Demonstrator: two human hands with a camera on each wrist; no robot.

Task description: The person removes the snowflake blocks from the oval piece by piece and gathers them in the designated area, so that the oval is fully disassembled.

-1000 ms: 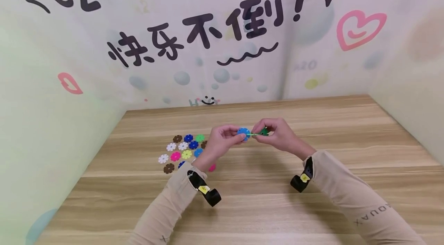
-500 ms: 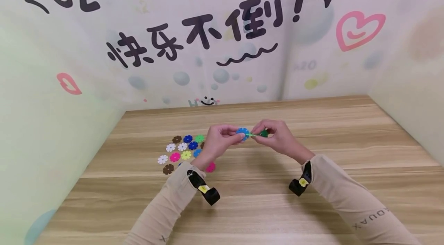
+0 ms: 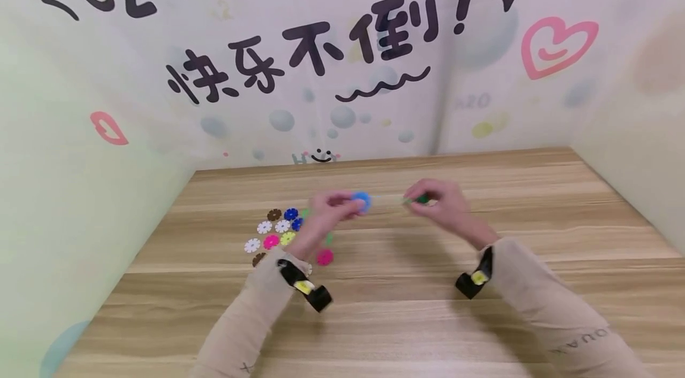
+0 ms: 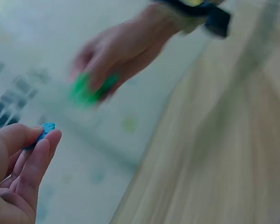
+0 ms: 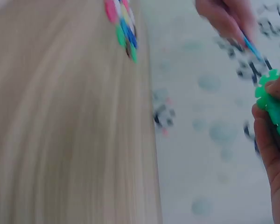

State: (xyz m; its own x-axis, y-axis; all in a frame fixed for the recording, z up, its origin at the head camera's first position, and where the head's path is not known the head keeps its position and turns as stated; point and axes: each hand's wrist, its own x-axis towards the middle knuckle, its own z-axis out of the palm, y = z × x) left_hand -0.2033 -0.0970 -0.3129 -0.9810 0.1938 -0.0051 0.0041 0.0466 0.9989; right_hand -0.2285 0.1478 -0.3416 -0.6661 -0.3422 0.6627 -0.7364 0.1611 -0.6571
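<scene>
In the head view my left hand (image 3: 327, 216) pinches a blue notched plastic disc (image 3: 361, 202) between thumb and fingers, above the table. My right hand (image 3: 443, 207) holds green notched discs (image 5: 269, 89) opposite it, blurred in the head view. In the right wrist view a bright green disc meets a darker green one at an angle, and both look joined. A gap separates the blue disc from the green ones. Fingers hide part of each held piece. Below and left of my left hand lie several loose notched discs, including a pink disc (image 3: 271, 242) and a yellow disc (image 3: 288, 238).
The loose discs lie flat on a wood-grain table (image 3: 390, 318), some hidden under my left forearm. A printed white curtain (image 3: 257, 128) stands along the table's back edge, with pale walls at both sides. Each wrist wears a black camera strap (image 3: 473, 282).
My hands have drawn apart, left hand to the left and right hand to the right. The blue disc and the green discs, earlier touching or nearly so, are now separated.
</scene>
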